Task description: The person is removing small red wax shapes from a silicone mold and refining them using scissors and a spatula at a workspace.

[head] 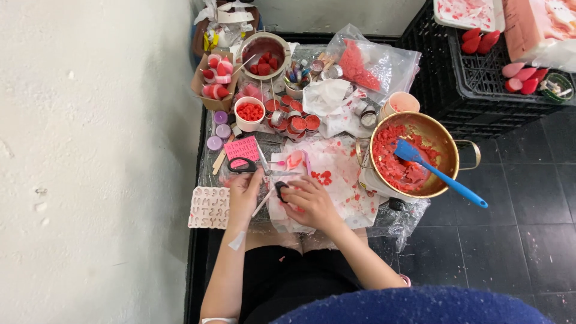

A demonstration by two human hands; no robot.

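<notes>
Lying crosswise between hands, thin stick (pixel 262 204)

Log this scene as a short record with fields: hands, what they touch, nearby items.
left hand: left hand on the stained paper, beside black scissors
right hand: right hand holding a small dark object, kind unclear
pot: brass pot of red wax bits, blue spatula in it
mould: letter mould at the table edge
cup: white cup of red pieces

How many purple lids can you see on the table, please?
3: the lids sit in a column at the left edge, beside the white cup. More may be hidden in clutter.
</notes>
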